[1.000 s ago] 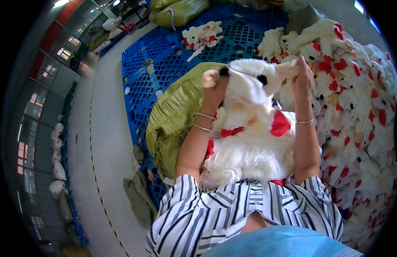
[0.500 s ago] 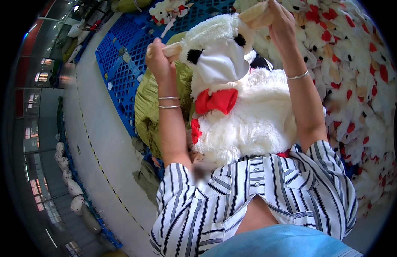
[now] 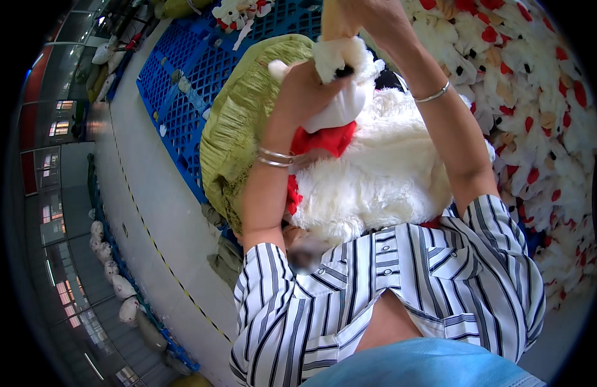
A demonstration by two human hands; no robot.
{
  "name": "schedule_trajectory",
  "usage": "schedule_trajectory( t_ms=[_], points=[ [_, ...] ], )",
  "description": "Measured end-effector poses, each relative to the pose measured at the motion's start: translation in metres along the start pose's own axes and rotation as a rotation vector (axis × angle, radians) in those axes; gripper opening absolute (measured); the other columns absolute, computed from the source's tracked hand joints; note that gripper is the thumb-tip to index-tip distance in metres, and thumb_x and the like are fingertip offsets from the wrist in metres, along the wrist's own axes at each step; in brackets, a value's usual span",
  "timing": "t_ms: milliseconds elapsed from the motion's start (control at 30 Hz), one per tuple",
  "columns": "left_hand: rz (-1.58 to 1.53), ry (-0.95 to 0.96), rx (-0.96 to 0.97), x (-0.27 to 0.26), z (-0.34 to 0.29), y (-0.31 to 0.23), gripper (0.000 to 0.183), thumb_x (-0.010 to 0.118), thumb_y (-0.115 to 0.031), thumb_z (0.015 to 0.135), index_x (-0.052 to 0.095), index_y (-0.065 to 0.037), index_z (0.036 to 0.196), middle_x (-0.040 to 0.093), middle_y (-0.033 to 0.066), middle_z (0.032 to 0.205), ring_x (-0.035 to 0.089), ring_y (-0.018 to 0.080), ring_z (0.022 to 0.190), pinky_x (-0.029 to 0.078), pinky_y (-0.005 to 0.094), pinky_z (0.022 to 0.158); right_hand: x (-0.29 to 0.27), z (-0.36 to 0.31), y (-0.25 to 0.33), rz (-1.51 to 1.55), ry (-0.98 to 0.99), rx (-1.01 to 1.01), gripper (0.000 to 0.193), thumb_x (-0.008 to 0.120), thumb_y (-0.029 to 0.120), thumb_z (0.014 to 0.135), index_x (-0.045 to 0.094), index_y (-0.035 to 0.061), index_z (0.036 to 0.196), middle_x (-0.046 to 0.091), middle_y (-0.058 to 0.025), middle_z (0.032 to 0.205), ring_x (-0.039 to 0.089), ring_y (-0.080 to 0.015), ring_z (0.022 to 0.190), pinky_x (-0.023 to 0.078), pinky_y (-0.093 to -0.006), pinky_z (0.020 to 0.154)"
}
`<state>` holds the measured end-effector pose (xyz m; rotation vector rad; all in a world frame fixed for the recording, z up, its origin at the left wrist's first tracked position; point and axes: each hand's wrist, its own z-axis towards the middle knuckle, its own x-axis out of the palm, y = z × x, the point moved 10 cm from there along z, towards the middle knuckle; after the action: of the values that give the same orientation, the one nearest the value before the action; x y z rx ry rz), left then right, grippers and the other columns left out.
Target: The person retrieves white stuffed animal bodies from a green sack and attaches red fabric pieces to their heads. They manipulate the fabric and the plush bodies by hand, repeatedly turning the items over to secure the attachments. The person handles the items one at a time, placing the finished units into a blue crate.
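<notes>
A limp white plush toy (image 3: 382,174) with long fur lies across my lap, its head end raised at the far side. The head shows a black eye patch (image 3: 343,71), a smooth white muzzle (image 3: 340,109) and a red bow (image 3: 340,138) below. My left hand (image 3: 305,93) is wrapped round the left side of the head, next to the muzzle. My right hand (image 3: 376,22) grips a beige ear (image 3: 337,22) at the upper edge of view; some of its fingers are hidden. Whether one skin or several lie on my lap, I cannot tell.
A yellow-green woven sack (image 3: 237,122) bulges left of the toy. Behind it lies a blue plastic pallet (image 3: 176,97) with small plush pieces (image 3: 240,13) on top. A large heap of white and red plush skins (image 3: 537,129) fills the right. Grey floor (image 3: 156,193) runs along the left.
My left hand has left the left ear and moved right and inward onto the head's side. My right hand has shifted left with its ear. The head is now folded narrower and turned.
</notes>
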<state>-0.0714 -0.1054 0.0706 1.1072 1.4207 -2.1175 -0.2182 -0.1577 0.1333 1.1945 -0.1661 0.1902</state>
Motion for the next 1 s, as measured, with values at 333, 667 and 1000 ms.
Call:
schedule_trajectory(
  t_ms=[333,667,1000],
  points=[
    [-0.96,-0.414,-0.528,0.022,0.003,0.125,0.044,0.059,-0.037,0.093,0.068,0.005,0.103,0.071,0.009,0.095,0.067,0.0162,0.086,0.051,0.0317,0.074,-0.01,-0.064,-0.038,-0.334,0.053,-0.226,0.022,0.063,0.018,0.093,0.066,-0.0031,0.09,0.062,-0.0048,0.071,0.055,-0.0088,0.066,0.047,-0.0263,0.061],
    [-1.149,-0.368,-0.487,0.023,0.001,0.108,0.044,0.045,-0.039,0.099,0.064,-0.002,0.115,0.067,0.0086,0.105,0.067,0.0176,0.089,0.055,0.0309,0.075,0.009,-0.077,-0.077,-0.223,0.142,0.15,0.025,0.063,0.016,0.094,0.065,-0.0067,0.104,0.069,-0.009,0.082,0.065,-0.0113,0.074,0.053,-0.0256,0.068],
    [-0.677,-0.497,-0.275,0.0,0.003,0.072,0.034,0.061,-0.032,0.094,0.068,0.001,0.099,0.07,0.0061,0.091,0.066,0.016,0.08,0.052,0.0316,0.069,0.019,-0.088,-0.071,0.056,0.361,0.36,0.035,0.058,0.031,0.096,0.067,0.0011,0.08,0.063,-0.0047,0.064,0.056,-0.0088,0.052,0.044,-0.0223,0.048]
  ],
)
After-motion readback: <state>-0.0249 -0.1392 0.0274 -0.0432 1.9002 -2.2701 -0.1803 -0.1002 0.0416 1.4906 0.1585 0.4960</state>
